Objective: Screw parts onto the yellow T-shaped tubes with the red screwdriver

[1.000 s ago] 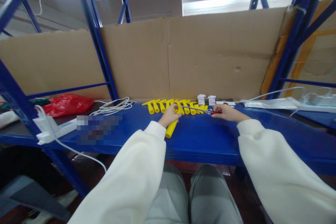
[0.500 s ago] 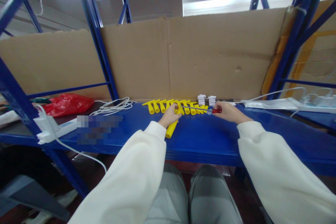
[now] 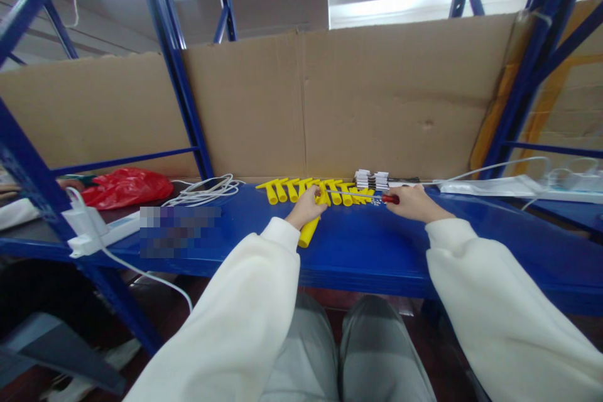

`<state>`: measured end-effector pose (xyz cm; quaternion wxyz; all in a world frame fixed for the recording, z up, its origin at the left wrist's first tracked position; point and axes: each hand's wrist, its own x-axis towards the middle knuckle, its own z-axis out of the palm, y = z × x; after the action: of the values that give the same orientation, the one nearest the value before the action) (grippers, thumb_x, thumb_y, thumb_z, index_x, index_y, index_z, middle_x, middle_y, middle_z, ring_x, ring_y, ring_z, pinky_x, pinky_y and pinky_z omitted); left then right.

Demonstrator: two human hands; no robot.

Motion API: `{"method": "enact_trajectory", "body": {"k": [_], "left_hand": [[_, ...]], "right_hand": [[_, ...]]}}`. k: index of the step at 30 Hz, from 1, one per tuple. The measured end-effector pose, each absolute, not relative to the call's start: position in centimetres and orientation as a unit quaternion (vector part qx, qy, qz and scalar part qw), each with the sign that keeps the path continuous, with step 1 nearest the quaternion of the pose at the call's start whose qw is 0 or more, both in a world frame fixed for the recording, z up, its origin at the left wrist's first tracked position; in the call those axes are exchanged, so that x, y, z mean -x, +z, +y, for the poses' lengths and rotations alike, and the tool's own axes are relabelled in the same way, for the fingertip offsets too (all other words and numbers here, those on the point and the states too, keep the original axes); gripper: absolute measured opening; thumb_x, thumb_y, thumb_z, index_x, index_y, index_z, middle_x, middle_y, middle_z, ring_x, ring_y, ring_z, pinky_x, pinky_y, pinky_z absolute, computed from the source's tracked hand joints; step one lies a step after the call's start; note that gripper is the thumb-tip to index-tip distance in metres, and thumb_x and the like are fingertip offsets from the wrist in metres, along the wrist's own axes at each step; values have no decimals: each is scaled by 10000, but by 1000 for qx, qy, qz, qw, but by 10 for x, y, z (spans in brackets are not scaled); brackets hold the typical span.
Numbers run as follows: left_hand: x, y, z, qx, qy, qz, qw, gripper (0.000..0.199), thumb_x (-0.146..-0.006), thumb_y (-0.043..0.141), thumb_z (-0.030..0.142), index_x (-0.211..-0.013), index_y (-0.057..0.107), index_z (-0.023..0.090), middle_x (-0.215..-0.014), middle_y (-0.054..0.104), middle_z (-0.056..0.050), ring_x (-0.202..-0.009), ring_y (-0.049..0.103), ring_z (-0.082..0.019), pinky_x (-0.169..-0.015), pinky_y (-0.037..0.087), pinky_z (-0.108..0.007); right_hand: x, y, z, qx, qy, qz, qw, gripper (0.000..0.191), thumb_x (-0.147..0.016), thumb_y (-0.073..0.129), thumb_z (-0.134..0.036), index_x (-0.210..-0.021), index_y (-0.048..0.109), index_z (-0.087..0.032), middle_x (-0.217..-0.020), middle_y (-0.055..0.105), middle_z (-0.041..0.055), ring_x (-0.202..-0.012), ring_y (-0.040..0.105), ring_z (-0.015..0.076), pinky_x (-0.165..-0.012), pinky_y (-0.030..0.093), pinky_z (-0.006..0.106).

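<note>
My left hand (image 3: pixel 306 207) is closed around a yellow plastic piece (image 3: pixel 308 232) with a tube-like handle, whose round end points down toward me. In my right hand (image 3: pixel 411 202) is a screwdriver (image 3: pixel 392 199) with a red handle, held level. Its long metal shaft runs left to the top of the yellow piece, by my left fingertips; the exact contact is too small to make out. Behind my hands, several more yellow pieces (image 3: pixel 272 193) of the same shape lie in a row. Small light bits (image 3: pixel 377 202), perhaps screws, lie near the screwdriver's handle.
A stack of black and white small parts (image 3: pixel 371 179) stands by the cardboard wall (image 3: pixel 377 100). Left are a coiled white cable (image 3: pixel 211 190), a power strip (image 3: pixel 122 227) and a red plastic bag (image 3: pixel 127 188). Blue rack posts (image 3: pixel 181 88) rise at both sides.
Both hands keep nearly the same place and grip. At the far left, the red bag has shifted slightly and part of another person's hand shows beside it.
</note>
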<state>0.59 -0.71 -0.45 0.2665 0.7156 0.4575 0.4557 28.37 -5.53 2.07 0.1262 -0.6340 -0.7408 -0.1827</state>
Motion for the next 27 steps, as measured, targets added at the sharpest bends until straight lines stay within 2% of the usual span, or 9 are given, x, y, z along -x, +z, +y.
{"method": "enact_trajectory", "body": {"k": [6,11,18,27], "left_hand": [[-7,-1,-11,-717,434,482,255,299,-708,681,72,-976,591,166,-1091,671,-74,-871,686,-178,-767,583,-285],[-6,-4,-8,-723,448,462,253,310,-699,696,72,-974,599,176,-1107,676,-74,-938,681,-184,-821,576,-291],[-4,-6,-4,-719,457,456,257,323,-681,719,100,-976,615,182,-1091,684,-69,-936,678,-187,-804,576,-279],[-4,-5,-7,-724,449,458,254,312,-697,695,84,-980,606,180,-1111,680,-76,-950,676,-187,-805,575,-275]], "right_hand": [[-289,18,-52,617,-176,-750,157,134,-810,585,-327,-769,654,-219,-769,736,71,-753,668,236,-674,395,294],[-290,15,-51,632,-146,-742,169,84,-794,614,-315,-810,621,-232,-721,706,64,-668,640,229,-594,377,287],[-289,16,-51,630,-137,-747,163,108,-799,599,-328,-812,650,-235,-774,731,70,-736,661,234,-625,412,291],[-289,12,-47,636,-101,-749,153,112,-765,628,-329,-728,596,-228,-679,683,54,-654,624,214,-573,377,284]]}}
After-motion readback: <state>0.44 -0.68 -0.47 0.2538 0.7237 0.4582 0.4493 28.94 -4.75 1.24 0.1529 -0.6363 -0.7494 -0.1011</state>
